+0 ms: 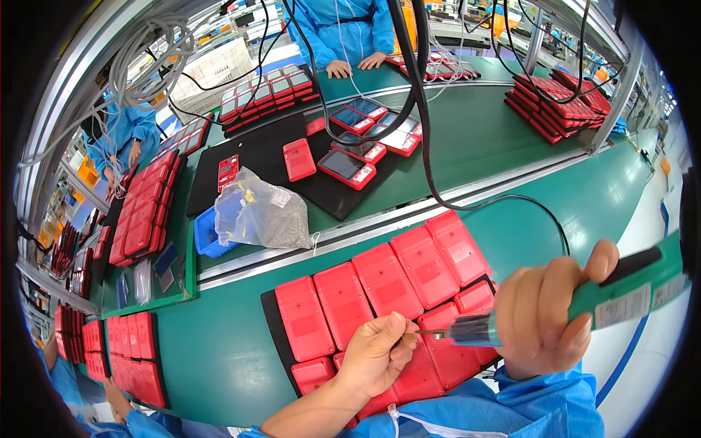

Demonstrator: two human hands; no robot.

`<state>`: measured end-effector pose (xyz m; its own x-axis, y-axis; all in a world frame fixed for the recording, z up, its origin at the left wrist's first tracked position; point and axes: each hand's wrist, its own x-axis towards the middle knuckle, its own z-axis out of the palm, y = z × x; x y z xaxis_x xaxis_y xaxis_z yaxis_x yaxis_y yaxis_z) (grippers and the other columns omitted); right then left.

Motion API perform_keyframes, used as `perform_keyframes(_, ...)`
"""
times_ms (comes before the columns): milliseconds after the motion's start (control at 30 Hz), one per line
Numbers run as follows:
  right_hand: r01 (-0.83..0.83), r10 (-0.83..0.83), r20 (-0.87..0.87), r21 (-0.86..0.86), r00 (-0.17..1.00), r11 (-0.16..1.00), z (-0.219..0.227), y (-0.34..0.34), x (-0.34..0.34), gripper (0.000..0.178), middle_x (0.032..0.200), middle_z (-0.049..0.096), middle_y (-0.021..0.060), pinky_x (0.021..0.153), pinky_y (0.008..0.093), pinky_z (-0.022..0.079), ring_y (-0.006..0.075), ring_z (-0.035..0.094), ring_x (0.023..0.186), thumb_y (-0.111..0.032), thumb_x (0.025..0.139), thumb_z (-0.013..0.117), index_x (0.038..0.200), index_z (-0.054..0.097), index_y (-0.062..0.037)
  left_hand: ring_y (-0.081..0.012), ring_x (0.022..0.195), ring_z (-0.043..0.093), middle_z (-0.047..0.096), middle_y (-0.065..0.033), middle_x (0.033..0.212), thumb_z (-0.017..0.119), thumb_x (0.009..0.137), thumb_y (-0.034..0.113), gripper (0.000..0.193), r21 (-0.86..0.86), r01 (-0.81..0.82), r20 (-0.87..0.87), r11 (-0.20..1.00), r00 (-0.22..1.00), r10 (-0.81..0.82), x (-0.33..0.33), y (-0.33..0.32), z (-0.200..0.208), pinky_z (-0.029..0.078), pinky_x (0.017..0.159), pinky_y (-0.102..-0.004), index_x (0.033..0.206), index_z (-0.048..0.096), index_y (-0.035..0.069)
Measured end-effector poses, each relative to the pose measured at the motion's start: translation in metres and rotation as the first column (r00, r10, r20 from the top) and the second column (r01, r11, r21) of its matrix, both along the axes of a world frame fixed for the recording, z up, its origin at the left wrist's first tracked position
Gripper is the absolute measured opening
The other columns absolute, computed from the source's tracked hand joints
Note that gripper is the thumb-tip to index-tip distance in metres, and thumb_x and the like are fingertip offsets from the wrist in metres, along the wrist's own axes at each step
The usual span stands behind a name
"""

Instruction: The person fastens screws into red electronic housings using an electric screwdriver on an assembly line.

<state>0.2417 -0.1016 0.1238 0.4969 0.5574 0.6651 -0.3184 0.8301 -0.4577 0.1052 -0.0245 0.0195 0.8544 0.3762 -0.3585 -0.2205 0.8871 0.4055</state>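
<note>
My right hand is wrapped round a green and black electric screwdriver, which lies nearly level with its bit pointing left. My left hand is closed in a pinch right at the bit's tip; whatever sits between thumb and fingers is too small to make out. Below both hands, rows of red plastic device housings lie back side up on a black mat. The hands and the screwdriver hide part of the nearer row.
Beyond the metal rail, a clear bag of small parts leans by a blue bin. Red devices with screens lie on a black sheet. A black cable hangs down across the bench. Co-workers in blue stand opposite and at left.
</note>
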Motion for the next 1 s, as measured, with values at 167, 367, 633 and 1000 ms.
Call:
perform_keyframes(167, -0.006, 0.004, 0.032, 0.051, 0.999, 0.999, -0.006, 0.004, -0.002, 0.046, 0.047, 0.037, -0.0014, 0.032, 0.0259, 0.032, 0.01, 0.035, 0.034, 0.003, 0.074, 0.056, 0.107, 0.028, -0.0124, -0.0069, 0.047, 0.038, 0.053, -0.0063, 0.064, 0.052, 0.084, 0.03, 0.029, -0.018, 0.009, -0.013, 1.0, 1.0, -0.009, 0.003, 0.0, 0.004, 0.03, 0.041, -0.0166, 0.079, 0.056, 0.002)
perform_keyframes(367, -0.009, 0.013, 0.162, -0.027, 0.987, 1.0, -0.012, 0.0, 0.003, 0.044, 0.055, 0.043, 0.0015, 0.038, 0.0278, 0.035, 0.0115, 0.042, 0.043, 0.006, 0.073, 0.056, 0.105, 0.031, -0.0111, -0.0072, 0.046, 0.036, 0.052, -0.0055, 0.062, 0.05, 0.085, 0.032, 0.032, -0.05, 0.034, -0.031, 0.998, 0.999, -0.035, 0.003, -0.001, 0.008, 0.028, 0.04, -0.0175, 0.078, 0.055, 0.001)
perform_keyframes(633, -0.111, 0.115, 0.295, -0.032, 0.948, 0.993, -0.012, -0.003, 0.005, 0.044, 0.059, 0.045, 0.0027, 0.043, 0.0291, 0.038, 0.0131, 0.044, 0.046, 0.009, 0.074, 0.055, 0.106, 0.033, -0.0105, -0.0074, 0.045, 0.036, 0.051, -0.0039, 0.059, 0.051, 0.084, 0.031, 0.031, -0.036, 0.029, -0.041, 0.999, 0.999, -0.03, 0.001, -0.003, 0.005, 0.028, 0.039, -0.018, 0.077, 0.055, 0.001)
perform_keyframes(1000, 0.22, -0.176, 0.247, -0.163, 0.953, 0.962, -0.024, 0.009, 0.043, 0.043, 0.056, 0.045, 0.0036, 0.045, 0.0311, 0.041, 0.0136, 0.044, 0.045, -0.003, 0.075, 0.058, 0.107, 0.031, -0.0111, -0.0167, 0.079, 0.055, 0.054, -0.0142, 0.1, 0.039, 0.089, 0.015, 0.032, 0.016, -0.047, -0.095, 0.999, 0.994, 0.048, 0.003, 0.005, 0.014, 0.045, 0.062, -0.0211, 0.113, 0.044, -0.007)
